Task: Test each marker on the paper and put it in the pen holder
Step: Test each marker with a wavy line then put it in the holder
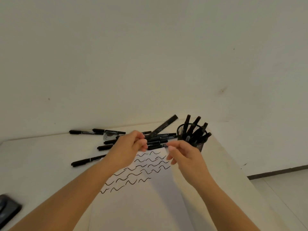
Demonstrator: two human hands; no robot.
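head view:
left hand [129, 146]: fingers curled, gripping one black marker [156, 143] at the far edge of the paper; marker lies roughly level, pointing right toward the other hand
right hand [185, 155]: just right of that marker's end, thumb and forefinger near its tip, other fingers loosely bent; cannot tell if it actually pinches anything
paper [150, 197]: white sheet on the table, under both forearms, rows of black wavy test strokes across its upper half
pen holder [191, 139]: black mesh cup, upright, just beyond the right hand, several black markers standing in it, leaning
loose markers [97, 131]: scattered flat on the table [41, 155] behind and left of the left hand, one more [88, 161] nearer, touching the paper's left edge
ruler [164, 126]: dark, lying diagonally over the marker pile, beside the holder
dark device [8, 209]: bottom-left table corner, partly cut off
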